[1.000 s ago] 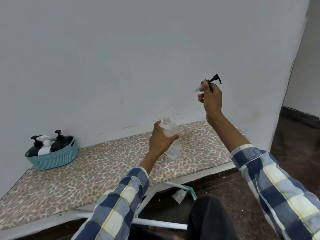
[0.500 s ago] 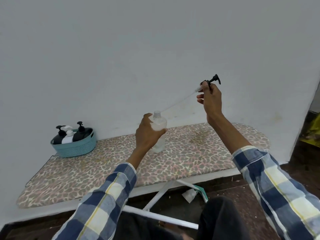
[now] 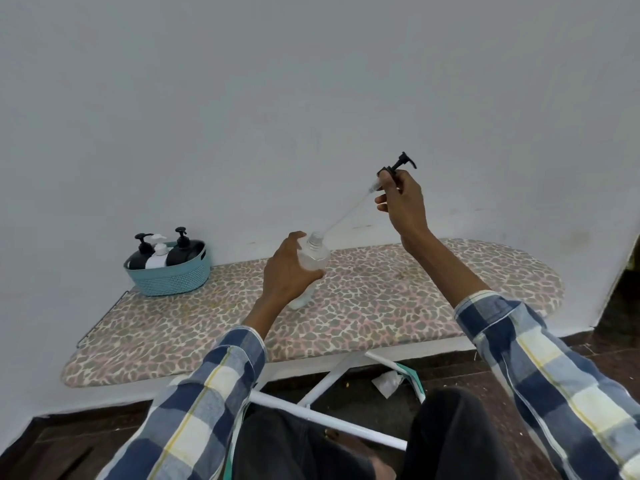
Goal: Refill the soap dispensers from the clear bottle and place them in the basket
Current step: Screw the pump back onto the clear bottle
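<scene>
Tube tip (image 3: 327,232) lowered to bottle (image 3: 313,259) mouth

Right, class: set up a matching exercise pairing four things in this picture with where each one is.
Things:
1. black pump head
2. clear bottle
3. teal basket
4. white dispenser

Places:
a. between two black dispensers
b. gripped by the left hand
c. on the board's far left end
d. pinched in the raised right hand

Pairs: 1-d, 2-b, 3-c, 4-a
</scene>
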Available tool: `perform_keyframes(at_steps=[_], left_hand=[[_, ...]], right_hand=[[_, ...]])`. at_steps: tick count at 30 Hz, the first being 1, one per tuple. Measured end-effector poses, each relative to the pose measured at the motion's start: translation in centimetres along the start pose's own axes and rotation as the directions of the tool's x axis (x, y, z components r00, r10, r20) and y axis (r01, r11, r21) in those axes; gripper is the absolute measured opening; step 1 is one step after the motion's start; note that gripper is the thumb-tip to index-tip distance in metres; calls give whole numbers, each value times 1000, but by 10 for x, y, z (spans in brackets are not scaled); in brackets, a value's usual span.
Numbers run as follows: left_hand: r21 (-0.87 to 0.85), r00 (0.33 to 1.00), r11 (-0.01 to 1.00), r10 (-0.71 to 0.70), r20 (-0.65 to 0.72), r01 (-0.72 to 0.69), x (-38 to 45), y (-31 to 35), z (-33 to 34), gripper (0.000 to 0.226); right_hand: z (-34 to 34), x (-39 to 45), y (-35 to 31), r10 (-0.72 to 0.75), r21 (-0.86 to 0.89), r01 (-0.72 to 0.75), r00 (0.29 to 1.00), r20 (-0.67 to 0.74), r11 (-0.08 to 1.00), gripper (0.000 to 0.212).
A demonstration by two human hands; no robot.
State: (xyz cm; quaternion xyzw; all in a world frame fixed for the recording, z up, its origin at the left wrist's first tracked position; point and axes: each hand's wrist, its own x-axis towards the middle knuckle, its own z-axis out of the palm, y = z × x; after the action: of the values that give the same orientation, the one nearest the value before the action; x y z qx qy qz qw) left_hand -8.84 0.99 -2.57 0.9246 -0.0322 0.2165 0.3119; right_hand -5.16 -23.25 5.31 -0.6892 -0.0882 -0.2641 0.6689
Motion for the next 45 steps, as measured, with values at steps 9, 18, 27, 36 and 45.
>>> perform_keyframes(at_steps=[9, 18, 27, 36, 45], left_hand=[[105, 987, 987, 112, 112, -124, 8, 4, 15, 88], [68, 994, 995, 60, 89, -66, 7, -11, 3, 87], [31, 995, 999, -28, 93, 25, 11, -23, -3, 92], [21, 990, 999, -44, 135, 42, 15, -27, -2, 89], [24, 987, 999, -47, 153, 44, 18, -24, 2, 87]], right_hand=[[39, -30, 33, -108, -285, 218, 928, 356, 933, 26], [67, -48, 55, -21, -262, 155, 891, 453, 952, 30], [90, -51, 47, -91, -143, 175, 883, 461, 974, 30], [101, -41, 52, -138, -190, 237, 895, 424, 953, 31], [97, -35, 57, -113, -211, 214, 906, 408, 954, 11]])
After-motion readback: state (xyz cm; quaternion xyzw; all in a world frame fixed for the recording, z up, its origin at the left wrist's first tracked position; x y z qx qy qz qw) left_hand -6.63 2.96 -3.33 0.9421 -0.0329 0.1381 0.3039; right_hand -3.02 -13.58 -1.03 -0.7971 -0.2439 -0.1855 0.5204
